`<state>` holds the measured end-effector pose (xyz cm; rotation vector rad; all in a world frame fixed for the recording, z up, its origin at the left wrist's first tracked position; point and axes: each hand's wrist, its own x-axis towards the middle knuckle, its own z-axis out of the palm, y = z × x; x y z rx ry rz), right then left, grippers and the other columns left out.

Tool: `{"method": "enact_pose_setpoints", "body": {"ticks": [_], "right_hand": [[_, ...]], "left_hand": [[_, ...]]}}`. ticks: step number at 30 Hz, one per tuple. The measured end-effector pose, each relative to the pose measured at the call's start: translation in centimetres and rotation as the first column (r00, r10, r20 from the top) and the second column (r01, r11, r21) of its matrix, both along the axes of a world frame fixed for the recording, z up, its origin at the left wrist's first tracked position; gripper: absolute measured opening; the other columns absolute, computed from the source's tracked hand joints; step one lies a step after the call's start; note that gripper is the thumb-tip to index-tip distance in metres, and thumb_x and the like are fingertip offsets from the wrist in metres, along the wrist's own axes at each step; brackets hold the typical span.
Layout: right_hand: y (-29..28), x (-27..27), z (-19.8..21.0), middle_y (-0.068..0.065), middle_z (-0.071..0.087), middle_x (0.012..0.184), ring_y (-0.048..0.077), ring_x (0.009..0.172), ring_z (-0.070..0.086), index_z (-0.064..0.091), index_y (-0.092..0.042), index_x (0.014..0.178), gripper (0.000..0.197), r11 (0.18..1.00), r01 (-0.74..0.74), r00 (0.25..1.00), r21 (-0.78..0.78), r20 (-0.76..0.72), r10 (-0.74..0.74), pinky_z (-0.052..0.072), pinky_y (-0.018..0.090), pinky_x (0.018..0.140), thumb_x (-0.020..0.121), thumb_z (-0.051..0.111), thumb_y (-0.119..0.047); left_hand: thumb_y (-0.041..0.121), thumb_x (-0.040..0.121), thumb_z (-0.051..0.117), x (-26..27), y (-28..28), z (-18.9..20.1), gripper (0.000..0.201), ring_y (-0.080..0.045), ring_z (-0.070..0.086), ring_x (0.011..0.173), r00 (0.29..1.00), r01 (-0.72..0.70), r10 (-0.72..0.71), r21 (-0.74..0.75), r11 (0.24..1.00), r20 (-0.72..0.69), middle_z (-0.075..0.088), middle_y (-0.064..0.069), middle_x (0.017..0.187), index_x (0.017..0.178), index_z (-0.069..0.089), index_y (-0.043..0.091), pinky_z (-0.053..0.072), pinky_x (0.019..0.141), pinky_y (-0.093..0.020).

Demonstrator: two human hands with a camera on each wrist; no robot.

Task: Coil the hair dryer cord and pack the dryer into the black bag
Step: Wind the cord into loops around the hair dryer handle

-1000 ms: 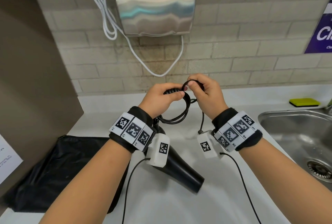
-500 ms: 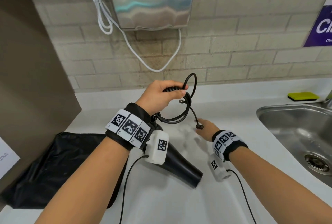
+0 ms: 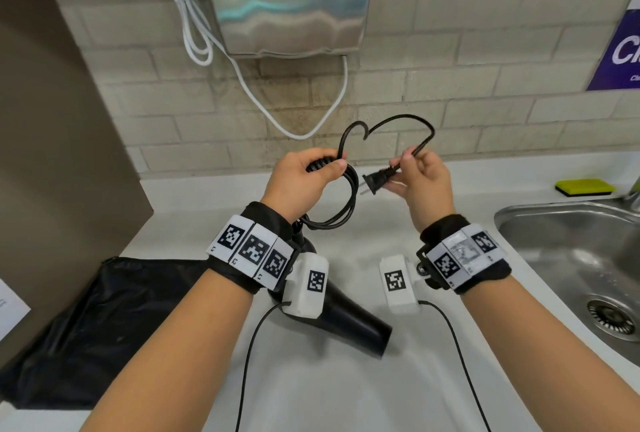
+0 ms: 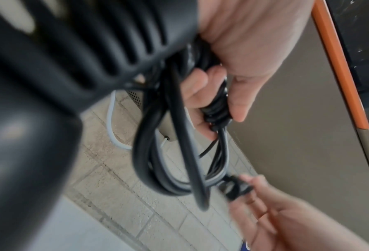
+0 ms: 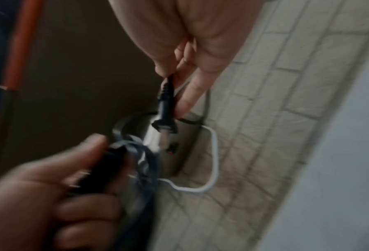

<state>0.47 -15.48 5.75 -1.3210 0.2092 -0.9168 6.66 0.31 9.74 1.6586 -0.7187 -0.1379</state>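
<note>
Cord [image 3: 391, 123] plug [image 3: 479, 182] now lifted, pinched by right hand [image 3: 427, 179]

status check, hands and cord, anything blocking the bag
Left hand grips coiled cord. Right hand pinches cord behind plug. Dryer on counter, bag beside it, unblocked.

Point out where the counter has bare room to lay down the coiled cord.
Bare white counter lies between the black hair dryer and steel sink, and behind both hands along the tiled wall. The left side is crowded: the black bag touches the dryer.
</note>
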Motion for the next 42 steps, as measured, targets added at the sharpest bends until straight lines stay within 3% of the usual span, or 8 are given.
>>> {"method": "enact_pose_setpoints", "body": {"ticks": [9,16,20,25,28,31,34,42], "right_hand": [[2.6,-1.2,1.4,-0.012,0.064,0.066,0.008,0.067,0.064,0.051,-0.014,0.08,0.023,0.983,-0.15,0.97,-0.104,0.178,0.166,0.057,0.028,0.067,0.085,0.053,0.009],[3.7,1.2,-2.0,-0.015,0.044,0.087,0.0,0.083,0.05,0.042,-0.032,0.083,0.036,0.832,0.136,0.991,-0.538,0.063,-0.121,0.04,0.011,0.072,0.071,0.063,-0.006],[4.7,1.9,-1.4,-0.011,0.054,0.079,-0.004,0.066,0.057,0.037,-0.019,0.106,0.037,0.87,-0.099,0.993,-0.483,-0.107,0.054,0.043,0.004,0.062,0.084,0.042,0.011],[2.9,1.5,-3.3,-0.011,0.053,0.07,0.002,0.065,0.053,0.046,-0.029,0.105,0.016,0.774,-0.262,0.954,-0.577,-0.276,0.118,0.044,0.016,0.068,0.09,0.039,-0.028],[0.9,0.7,-5.3,-0.012,0.052,0.071,-0.002,0.064,0.05,0.055,-0.024,0.09,0.019,0.715,-0.319,0.909,-0.622,-0.414,0.045,0.037,0.012,0.066,0.097,0.038,-0.02],[-2.1,0.7,-7.8,0.008,0.054,0.073,0.02,0.064,0.047,0.058,-0.012,0.088,0.02,0.715,-0.284,0.773,-0.639,-0.593,-0.223,0.035,0.024,0.064,0.096,0.04,-0.013],[-4.1,0.4,-9.3,0.01,0.052,0.078,0.024,0.07,0.047,0.053,-0.014,0.083,0.021,0.777,-0.249,0.632,-0.578,-0.705,-0.322,0.035,0.025,0.06,0.096,0.037,-0.01],[-5.6,0.9,-11.3,0.009,0.054,0.131,0.024,0.12,0.052,0.052,-0.005,0.125,0.033,0.803,-0.351,0.162,-0.482,-0.876,-0.455,0.043,0.029,0.097,0.097,0.037,-0.013]], "left_hand": [[0.021,0.09,0.06,-0.1,-1.2,-0.4,0.02,0.005,0.043,0.038,0.997,-0.079,0.079,-0.069,0.994,-0.011,0.059,0.01,0.071,0.105,0.068,0.012,0.031,0.051,-0.012],[0.013,0.091,0.057,-0.7,-1.0,-0.1,0.021,0.008,0.047,0.037,1.0,0.007,-0.009,-0.078,0.997,-0.016,0.06,0.006,0.074,0.108,0.066,0.007,0.032,0.042,-0.001],[0.006,0.092,0.054,-1.1,-0.8,0.0,0.02,0.007,0.048,0.036,0.998,0.038,-0.042,-0.105,0.994,-0.038,0.054,0.005,0.065,0.109,0.063,0.002,0.032,0.041,-0.001],[0.014,0.093,0.053,-0.3,-0.3,-0.3,0.018,0.002,0.042,0.036,0.998,-0.047,0.037,-0.165,0.985,-0.058,0.054,0.007,0.07,0.108,0.063,0.016,0.034,0.045,-0.006],[0.018,0.094,0.053,0.6,-0.2,-0.7,0.017,0.0,0.04,0.046,0.994,-0.106,0.098,-0.183,0.977,-0.052,0.052,0.007,0.068,0.105,0.065,0.018,0.033,0.051,-0.008],[0.016,0.094,0.052,0.8,-0.1,-0.8,0.017,0.007,0.049,0.057,0.994,-0.104,0.098,-0.175,0.979,-0.041,0.056,0.011,0.076,0.105,0.064,0.016,0.037,0.061,-0.005],[0.016,0.095,0.05,0.4,-0.3,-0.8,0.015,-0.004,0.044,0.051,0.995,-0.069,0.055,-0.198,0.978,-0.079,0.051,0.005,0.075,0.103,0.062,0.018,0.043,0.047,-0.016],[0.019,0.096,0.05,-0.3,0.2,-0.6,0.026,-0.003,0.029,0.039,0.992,-0.057,0.029,-0.23,0.972,-0.122,0.056,0.012,0.07,0.118,0.061,0.028,0.031,0.038,-0.017]]}}
